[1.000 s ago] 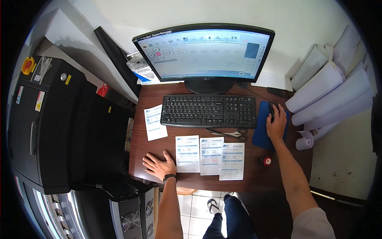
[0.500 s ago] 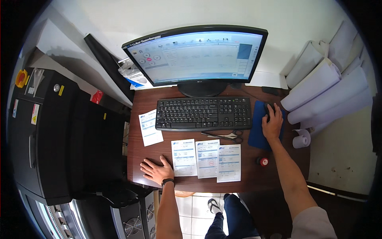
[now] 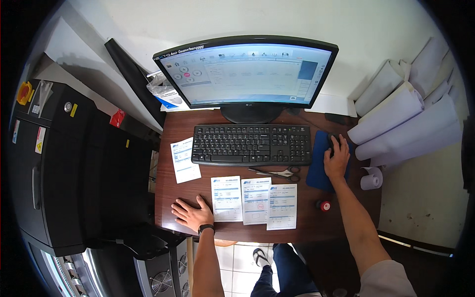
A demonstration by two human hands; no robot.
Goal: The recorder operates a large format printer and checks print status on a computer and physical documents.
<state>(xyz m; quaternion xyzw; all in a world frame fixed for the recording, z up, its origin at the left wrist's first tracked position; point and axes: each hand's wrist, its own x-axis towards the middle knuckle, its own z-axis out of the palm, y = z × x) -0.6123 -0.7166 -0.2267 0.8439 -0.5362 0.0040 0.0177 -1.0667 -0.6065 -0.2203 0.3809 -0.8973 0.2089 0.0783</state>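
Note:
My left hand (image 3: 194,216) lies flat on the dark wooden desk (image 3: 316,225), fingers spread, beside the left one of three printed forms (image 3: 226,199). The middle form (image 3: 255,215) bears a red stamp mark and is partly overlapped by the right form (image 3: 282,208). My right hand (image 3: 338,161) rests over a black computer mouse (image 3: 333,138), mostly hidden under the fingers, on a blue mouse pad (image 3: 316,173). Between the hands and the lit monitor (image 3: 257,74) sits a black keyboard (image 3: 251,144). Another form (image 3: 185,161) lies at its left end, touching or tucked under it.
Black-handled scissors (image 3: 279,173) lie just below the keyboard. A red and black round stamp (image 3: 324,205) stands near my right forearm. Large paper rolls (image 3: 391,111) lean at the right, with a small roll (image 3: 371,179) below. A big black machine (image 3: 64,163) borders the desk's left.
The whole view has shifted slightly. Both hands keep their places, the left flat on the desk and the right on the mouse.

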